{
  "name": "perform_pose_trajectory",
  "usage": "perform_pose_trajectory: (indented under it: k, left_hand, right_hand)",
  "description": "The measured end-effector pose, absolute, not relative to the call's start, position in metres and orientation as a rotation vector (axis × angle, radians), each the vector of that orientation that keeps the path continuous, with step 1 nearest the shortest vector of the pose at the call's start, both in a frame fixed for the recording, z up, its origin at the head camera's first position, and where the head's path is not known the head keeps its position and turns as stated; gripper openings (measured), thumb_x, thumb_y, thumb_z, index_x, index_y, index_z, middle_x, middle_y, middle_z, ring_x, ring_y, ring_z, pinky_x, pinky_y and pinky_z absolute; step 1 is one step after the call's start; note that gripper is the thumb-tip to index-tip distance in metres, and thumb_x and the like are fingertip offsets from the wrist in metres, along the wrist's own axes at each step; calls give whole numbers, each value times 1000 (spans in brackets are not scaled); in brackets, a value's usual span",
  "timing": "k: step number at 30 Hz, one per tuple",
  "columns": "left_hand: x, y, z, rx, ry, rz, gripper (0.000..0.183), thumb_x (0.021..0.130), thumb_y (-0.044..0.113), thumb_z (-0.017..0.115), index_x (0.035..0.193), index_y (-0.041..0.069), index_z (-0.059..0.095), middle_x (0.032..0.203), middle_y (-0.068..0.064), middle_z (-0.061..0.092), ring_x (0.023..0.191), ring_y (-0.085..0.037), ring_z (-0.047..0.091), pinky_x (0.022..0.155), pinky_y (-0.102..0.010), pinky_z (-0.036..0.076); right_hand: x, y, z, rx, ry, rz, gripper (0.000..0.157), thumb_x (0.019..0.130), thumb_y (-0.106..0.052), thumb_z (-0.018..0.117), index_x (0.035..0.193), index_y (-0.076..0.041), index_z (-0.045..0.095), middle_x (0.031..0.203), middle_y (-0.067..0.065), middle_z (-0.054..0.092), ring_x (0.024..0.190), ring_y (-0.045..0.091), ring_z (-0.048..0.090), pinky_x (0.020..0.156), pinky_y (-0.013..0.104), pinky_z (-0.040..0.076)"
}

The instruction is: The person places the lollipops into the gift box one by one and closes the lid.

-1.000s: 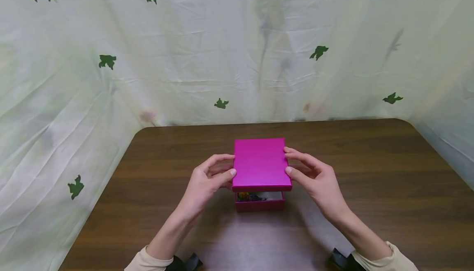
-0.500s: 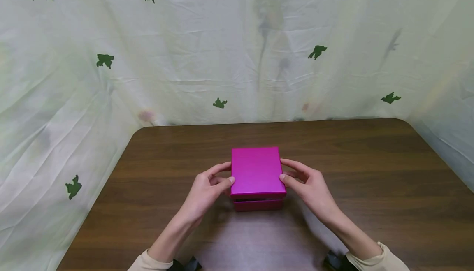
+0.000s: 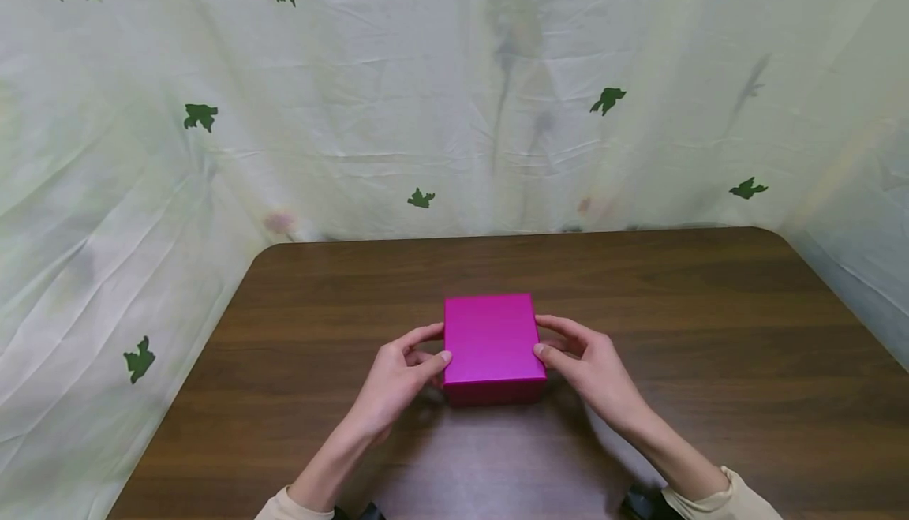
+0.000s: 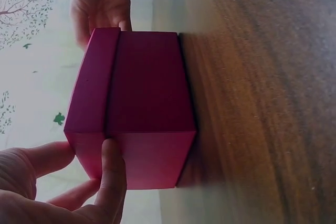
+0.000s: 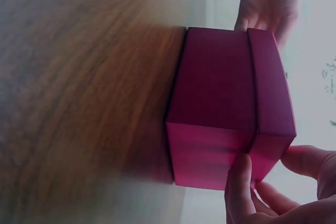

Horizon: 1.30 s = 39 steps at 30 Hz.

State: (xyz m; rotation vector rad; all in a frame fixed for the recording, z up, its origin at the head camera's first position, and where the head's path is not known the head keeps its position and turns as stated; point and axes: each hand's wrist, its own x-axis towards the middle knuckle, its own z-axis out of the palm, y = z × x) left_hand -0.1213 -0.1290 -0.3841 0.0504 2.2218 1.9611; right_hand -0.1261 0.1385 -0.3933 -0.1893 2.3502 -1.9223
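A magenta box [image 4: 152, 82] stands on the table with its lid [image 3: 491, 338] seated evenly on top. In the left wrist view a seam runs between lid and base. My left hand [image 3: 399, 382] holds the lid's left side, thumb at its top edge and fingers along the side wall. Opposite it, my right hand [image 3: 595, 370] holds the lid's right side in the same way. In the right wrist view one finger of the right hand [image 5: 283, 195] reaches across the seam near the base. The box's inside is hidden.
The brown wooden table [image 3: 319, 299] has rounded far corners. Behind it and at both sides hangs a pale curtain [image 3: 341, 94] with green leaf prints. A dark strap piece [image 3: 642, 502] sits at the right wrist.
Both hands have brought the lid down and toward me onto the base. The front gap, which showed a yellow and dark thing inside, has closed.
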Motion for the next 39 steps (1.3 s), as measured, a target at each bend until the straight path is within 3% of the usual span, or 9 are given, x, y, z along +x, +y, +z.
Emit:
perform_pose_trajectory:
  k: [26,34,39]
  left_hand:
    - [-123,-132,-402,46,2162,1996,49,89,7,71,135,1,56,84,-16,70,68,-24,66,70,-36,55]
    - [-121,-132,-405,35,2115,2032,49,90,8,70,136,1,54,92,-18,70,72,-26,66,72,-37,55]
    - [-122,-129,-407,32,2096,2039,50,90,8,69,137,2,54,106,-19,68,74,-24,66,73,-36,55]
  right_hand:
    - [-126,138,-409,-208,2338,-1915,47,90,-16,73,134,-7,59,126,15,63,105,22,66,82,26,53]
    - [-125,137,-411,-179,2276,-1977,47,91,-12,72,134,-4,58,121,18,65,103,23,67,81,26,53]
    - [-125,139,-410,-155,2306,-1941,45,91,-14,71,134,-8,59,121,16,65,102,22,67,82,27,53]
